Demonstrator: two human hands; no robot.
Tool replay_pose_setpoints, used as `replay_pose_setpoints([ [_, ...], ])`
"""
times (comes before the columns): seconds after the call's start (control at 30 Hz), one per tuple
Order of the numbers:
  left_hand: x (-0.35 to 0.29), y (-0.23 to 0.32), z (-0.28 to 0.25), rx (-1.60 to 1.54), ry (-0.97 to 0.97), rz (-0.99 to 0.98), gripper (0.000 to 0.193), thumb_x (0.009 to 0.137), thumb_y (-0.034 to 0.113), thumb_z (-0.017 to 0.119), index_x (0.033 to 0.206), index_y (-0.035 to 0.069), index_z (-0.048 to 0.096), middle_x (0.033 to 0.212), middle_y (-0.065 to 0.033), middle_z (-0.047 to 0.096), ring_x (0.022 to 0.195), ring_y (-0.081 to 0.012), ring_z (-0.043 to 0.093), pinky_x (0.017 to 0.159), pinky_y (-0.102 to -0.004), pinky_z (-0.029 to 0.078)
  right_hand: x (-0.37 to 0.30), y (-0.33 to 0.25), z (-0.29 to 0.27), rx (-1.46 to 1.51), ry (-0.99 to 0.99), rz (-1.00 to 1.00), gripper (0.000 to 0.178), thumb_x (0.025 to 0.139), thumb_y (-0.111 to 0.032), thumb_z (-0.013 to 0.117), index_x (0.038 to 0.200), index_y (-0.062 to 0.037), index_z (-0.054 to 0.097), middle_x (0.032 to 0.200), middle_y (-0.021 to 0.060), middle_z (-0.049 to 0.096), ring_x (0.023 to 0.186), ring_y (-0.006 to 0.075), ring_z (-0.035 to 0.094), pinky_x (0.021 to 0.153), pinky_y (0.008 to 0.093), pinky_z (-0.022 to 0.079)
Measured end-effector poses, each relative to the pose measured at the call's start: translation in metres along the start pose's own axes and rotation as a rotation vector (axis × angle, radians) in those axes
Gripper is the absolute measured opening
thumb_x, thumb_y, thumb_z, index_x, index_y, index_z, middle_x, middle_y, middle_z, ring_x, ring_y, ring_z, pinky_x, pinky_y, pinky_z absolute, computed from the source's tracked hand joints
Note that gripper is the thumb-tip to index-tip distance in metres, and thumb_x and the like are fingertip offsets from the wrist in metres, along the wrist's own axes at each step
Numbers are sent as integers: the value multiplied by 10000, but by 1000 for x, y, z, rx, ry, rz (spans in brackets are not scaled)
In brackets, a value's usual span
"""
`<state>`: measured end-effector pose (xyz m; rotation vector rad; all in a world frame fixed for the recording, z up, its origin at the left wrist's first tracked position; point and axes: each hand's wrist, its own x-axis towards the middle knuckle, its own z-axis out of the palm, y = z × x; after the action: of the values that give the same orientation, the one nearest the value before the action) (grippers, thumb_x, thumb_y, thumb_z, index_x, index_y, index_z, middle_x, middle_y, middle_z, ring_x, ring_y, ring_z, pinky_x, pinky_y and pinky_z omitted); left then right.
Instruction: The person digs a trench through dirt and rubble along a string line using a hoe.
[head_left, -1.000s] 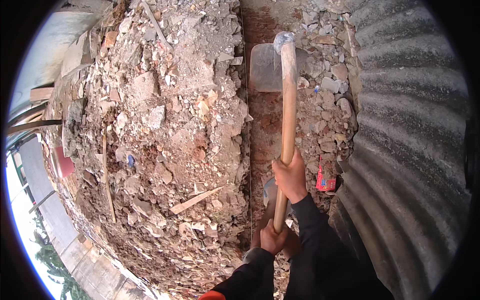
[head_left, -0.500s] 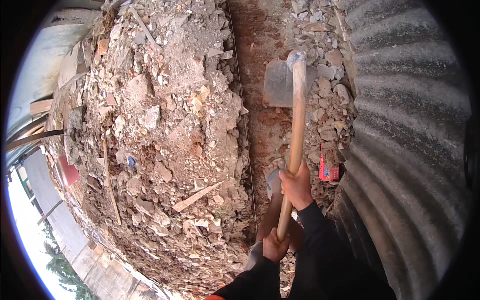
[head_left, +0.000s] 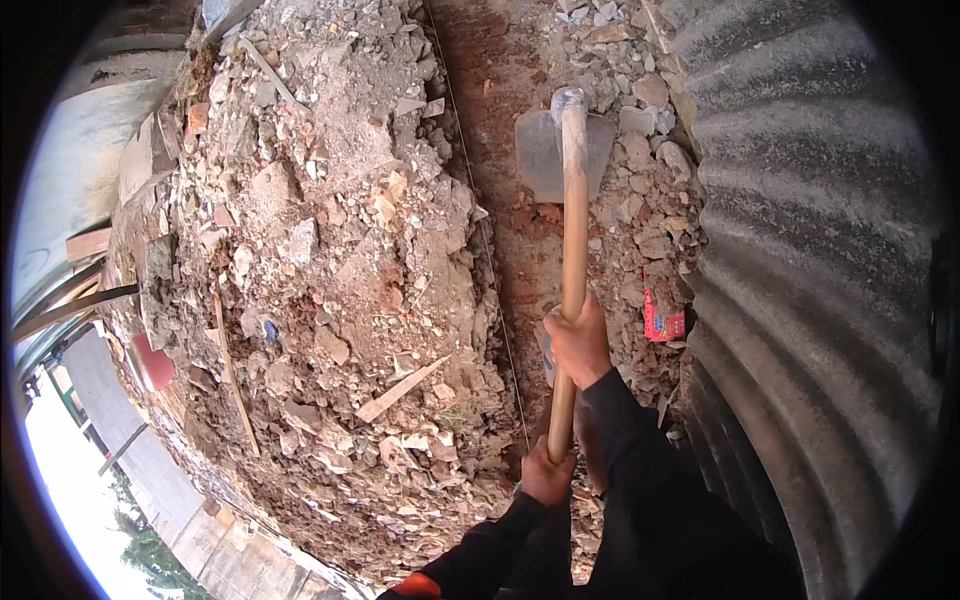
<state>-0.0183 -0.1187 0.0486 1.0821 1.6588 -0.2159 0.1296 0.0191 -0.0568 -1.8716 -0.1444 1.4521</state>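
Both hands wrapped tight on the hoe handle (head_left: 572, 230). Right hand (head_left: 578, 340) mid-frame, higher on the shaft, nearer the blade (head_left: 545, 150); left hand (head_left: 545, 475) lower centre at the butt end. Handle runs near-vertical in frame, blade at top centre over the trench (head_left: 500, 200), between rubble pile (head_left: 330, 260) left and corrugated sheet (head_left: 800, 250) right.

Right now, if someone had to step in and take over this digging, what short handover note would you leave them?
Left hand: shut on the lower end of the hoe handle.
Right hand: shut on the handle higher up.
Hoe blade: down in the reddish trench, between the rubble heap and the corrugated metal sheet.
Red wrapper lies among stones beside the sheet.
Done: a narrow trench is open in the soil.
Left: loose stones and earth still lie along its right side.
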Motion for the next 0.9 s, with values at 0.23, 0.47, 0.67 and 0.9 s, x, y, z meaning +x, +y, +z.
replay_pose_setpoints([
  [0.23,75,22,-17,31,17,302,260,805,184,742,883,42,539,768,-219,642,743,-450,634,628,-505,496,-17,-88,1,123,193,-270,273,840,-9,648,1067,19,499,762,87,579,623,144,598,553,303,506],
  [0.47,-1,-22,29,-230,3,-35,301,806,207,736,977,-13,621,808,-243,684,768,-393,703,689,-454,545,10,18,6,-267,0,-45,349,817,-111,654,1079,47,488,791,203,626,682,326,657,609,426,523],
  [0.67,-42,-6,-15,33,-49,128,275,808,222,745,903,37,564,744,-240,651,753,-458,655,671,-534,516,-101,-59,-10,56,112,-126,324,835,10,640,1124,12,495,871,95,588,691,159,619,590,324,514],
  [0.9,-13,-17,0,-130,141,110,276,839,221,721,900,-11,584,787,-248,676,767,-413,698,686,-455,549,-25,-33,18,29,78,-188,270,846,-7,607,1078,1,472,763,59,550,578,143,572,503,298,484],
])
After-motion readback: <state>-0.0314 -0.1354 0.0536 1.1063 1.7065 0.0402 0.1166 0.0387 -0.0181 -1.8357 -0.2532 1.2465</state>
